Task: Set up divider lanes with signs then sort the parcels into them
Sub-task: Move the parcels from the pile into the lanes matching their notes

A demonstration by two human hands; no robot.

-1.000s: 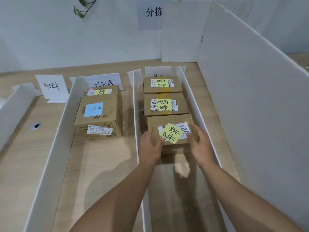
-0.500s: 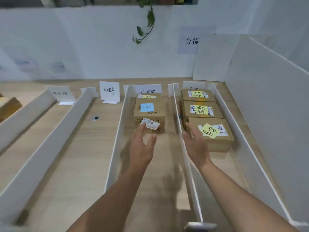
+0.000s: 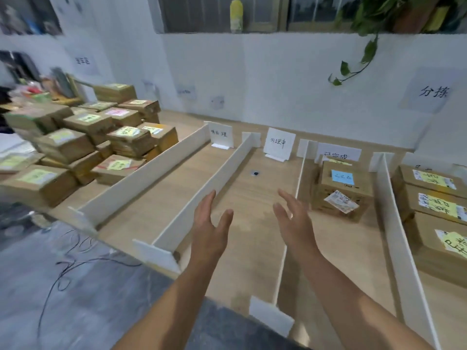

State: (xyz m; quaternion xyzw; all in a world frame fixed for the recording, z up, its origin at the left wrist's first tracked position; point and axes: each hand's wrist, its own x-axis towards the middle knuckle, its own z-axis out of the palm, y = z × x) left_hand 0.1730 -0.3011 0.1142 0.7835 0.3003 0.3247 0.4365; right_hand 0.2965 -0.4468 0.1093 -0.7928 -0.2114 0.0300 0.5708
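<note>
White divider boards [image 3: 202,190] split the wooden table [image 3: 255,231] into lanes, each with a handwritten sign [image 3: 279,144] at its far end. Three parcels with yellow notes [image 3: 433,207] lie in the rightmost lane. A parcel with a blue note [image 3: 342,192] sits in the lane beside it. A pile of unsorted parcels [image 3: 83,145] covers the table's left end. My left hand [image 3: 211,233] and my right hand [image 3: 294,223] hover over the middle lane with fingers spread, holding nothing.
Black cables [image 3: 68,263] trail over the grey floor at lower left. A plant [image 3: 364,54] hangs down the white wall, which carries a printed sign [image 3: 433,92]. A small round hole [image 3: 254,173] marks the table top.
My hands let go of the nearest yellow-note parcel in the right lane and pulled back empty. The view swung left, bringing the pile of unsorted parcels into sight.
</note>
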